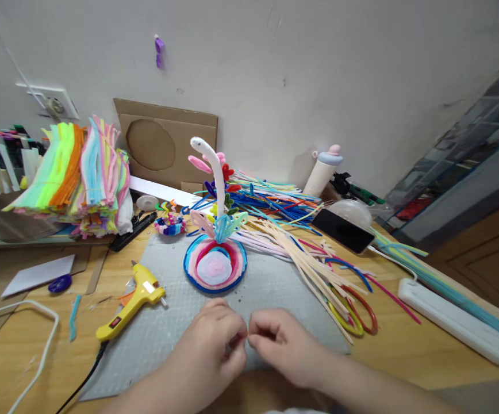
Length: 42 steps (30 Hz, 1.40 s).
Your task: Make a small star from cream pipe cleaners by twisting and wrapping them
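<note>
Close together above the grey cutting mat point(158, 339), my left hand point(219, 342) and my right hand point(286, 348) almost touch at the fingertips. Both are closed, fingers curled against the thumbs. Whatever they may pinch is hidden or too small to name. Just beyond them stands a pipe-cleaner figure: a round coiled base point(215, 273) in blue, pink and white, pastel loops point(223, 227), and a tall white curved stem point(219, 184) with pink and red petals. A yellow hot glue gun point(135, 302) lies left of my hands, its black cord trailing toward me.
Loose pipe cleaners point(301, 253) spread over the right and back of the table. Bundled ones point(98, 172) stand at the left. A phone point(343, 230), a power strip point(454, 322) and a white bottle point(322, 172) are on the right. Cut cardboard point(193, 132) leans on the wall.
</note>
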Available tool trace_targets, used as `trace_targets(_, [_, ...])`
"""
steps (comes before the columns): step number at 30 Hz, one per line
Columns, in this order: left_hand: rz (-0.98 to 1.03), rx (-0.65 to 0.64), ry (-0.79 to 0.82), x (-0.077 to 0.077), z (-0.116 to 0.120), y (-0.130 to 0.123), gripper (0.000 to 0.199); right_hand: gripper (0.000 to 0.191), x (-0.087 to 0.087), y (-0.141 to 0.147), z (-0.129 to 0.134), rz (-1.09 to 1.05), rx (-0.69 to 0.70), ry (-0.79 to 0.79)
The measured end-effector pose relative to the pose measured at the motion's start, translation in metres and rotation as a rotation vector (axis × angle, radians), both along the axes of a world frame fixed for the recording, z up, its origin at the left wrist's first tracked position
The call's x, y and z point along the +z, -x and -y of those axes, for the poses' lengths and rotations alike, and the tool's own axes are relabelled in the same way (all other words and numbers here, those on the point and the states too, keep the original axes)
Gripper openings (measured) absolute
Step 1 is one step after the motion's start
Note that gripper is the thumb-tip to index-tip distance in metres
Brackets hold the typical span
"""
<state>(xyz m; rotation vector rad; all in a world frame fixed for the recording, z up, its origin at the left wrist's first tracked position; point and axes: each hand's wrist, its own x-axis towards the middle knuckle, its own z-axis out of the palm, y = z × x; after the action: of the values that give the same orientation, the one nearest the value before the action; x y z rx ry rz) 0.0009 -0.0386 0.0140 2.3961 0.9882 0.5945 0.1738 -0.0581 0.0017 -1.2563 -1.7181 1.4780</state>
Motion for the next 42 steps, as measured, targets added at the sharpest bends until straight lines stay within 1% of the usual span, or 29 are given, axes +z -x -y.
trace_targets(1, [-0.007,0.004,0.015,0.0,0.0,0.001,0.018,0.01,0.002,0.0,0.003,0.164,0.035,-0.222])
trace_targets(2, [-0.015,0.003,0.016,0.0,0.0,0.002,0.018,0.01,0.005,0.001,0.006,0.305,0.064,-0.389])
trace_targets(3, [-0.021,-0.002,0.004,0.0,-0.001,0.003,0.017,0.011,0.007,0.0,0.008,0.406,0.079,-0.476])
trace_targets(4, [-0.027,-0.006,-0.02,-0.001,-0.003,0.005,0.017,0.013,0.01,0.0,0.009,0.458,0.067,-0.48])
trace_targets(6, [-0.058,0.007,-0.086,-0.002,-0.009,0.01,0.017,0.015,0.016,-0.004,0.007,0.423,-0.012,-0.336])
trace_targets(8, [-0.1,0.056,-0.152,-0.003,-0.018,0.016,0.017,0.018,0.022,-0.015,0.001,0.257,-0.075,-0.121])
trace_targets(9, [-0.13,0.088,-0.169,-0.004,-0.022,0.02,0.017,0.019,0.023,-0.023,-0.004,0.154,-0.084,-0.015])
trace_targets(11, [-0.178,0.151,-0.191,-0.005,-0.03,0.027,0.017,0.011,0.024,-0.044,-0.013,-0.052,-0.017,0.252])
trace_targets(12, [-0.197,0.181,-0.191,-0.006,-0.033,0.03,0.016,0.009,0.023,-0.055,-0.017,-0.15,-0.017,0.338])
trace_targets(14, [-0.222,0.238,-0.18,-0.007,-0.037,0.035,0.016,0.01,0.017,-0.077,-0.022,-0.297,-0.055,0.435])
trace_targets(16, [-0.242,0.269,-0.16,-0.009,-0.04,0.038,0.016,0.011,0.011,-0.092,-0.022,-0.449,-0.158,0.438])
trace_targets(18, [-0.268,0.285,-0.14,-0.011,-0.043,0.04,0.016,0.014,0.005,-0.099,-0.018,-0.571,-0.221,0.401])
trace_targets(21, [-0.299,0.315,-0.148,-0.013,-0.043,0.037,0.014,0.024,0.001,-0.094,-0.011,-0.607,-0.327,0.273])
trace_targets(23, [-0.25,0.358,-0.211,-0.008,-0.038,0.029,0.013,0.02,0.003,-0.084,-0.007,-0.489,-0.449,0.099])
trace_targets(24, [-0.191,0.376,-0.259,-0.003,-0.033,0.023,0.023,0.018,0.005,-0.079,-0.005,-0.388,-0.5,-0.014])
trace_targets(25, [-0.115,0.365,-0.297,0.003,-0.027,0.016,0.032,0.018,0.007,-0.074,-0.002,-0.266,-0.527,-0.141])
trace_targets(26, [-0.033,0.313,-0.306,0.011,-0.02,0.008,0.035,0.018,0.011,-0.07,0.001,-0.131,-0.522,-0.273])
trace_targets(28, [0.126,0.124,-0.266,0.03,-0.007,-0.013,0.039,0.019,0.019,-0.062,0.008,0.119,-0.391,-0.54])
trace_targets(30, [0.287,-0.198,-0.247,0.048,0.003,-0.032,0.044,0.024,0.03,-0.056,0.016,0.266,-0.216,-0.741])
trace_targets(31, [0.35,-0.32,-0.228,0.055,0.006,-0.041,0.039,0.026,0.035,-0.054,0.02,0.3,-0.154,-0.8])
trace_targets(32, [0.39,-0.395,-0.204,0.06,0.008,-0.047,0.028,0.028,0.039,-0.053,0.023,0.321,-0.106,-0.833])
trace_targets(33, [0.427,-0.425,-0.205,0.063,0.009,-0.052,0.022,0.031,0.043,-0.052,0.025,0.335,-0.066,-0.845])
trace_targets(34, [0.477,-0.418,-0.216,0.064,0.01,-0.055,0.023,0.034,0.045,-0.053,0.024,0.351,-0.041,-0.838])
trace_targets(36, [0.557,-0.375,-0.221,0.059,0.01,-0.055,0.022,0.041,0.046,-0.058,0.014,0.383,-0.048,-0.772])
trace_targets(37, [0.57,-0.348,-0.217,0.056,0.011,-0.053,0.022,0.041,0.045,-0.064,0.003,0.41,-0.108,-0.702])
trace_targets(39, [0.579,-0.319,-0.213,0.048,0.012,-0.05,0.024,0.036,0.039,-0.078,-0.031,0.463,-0.318,-0.587])
trace_targets(40, [0.579,-0.316,-0.215,0.045,0.013,-0.049,0.025,0.033,0.036,-0.085,-0.051,0.547,-0.415,-0.536])
trace_targets(41, [0.584,-0.315,-0.221,0.043,0.014,-0.048,0.026,0.029,0.031,-0.093,-0.073,0.662,-0.482,-0.484])
trace_targets(42, [0.592,-0.316,-0.229,0.042,0.015,-0.047,0.027,0.026,0.026,-0.099,-0.094,0.71,-0.519,-0.467])
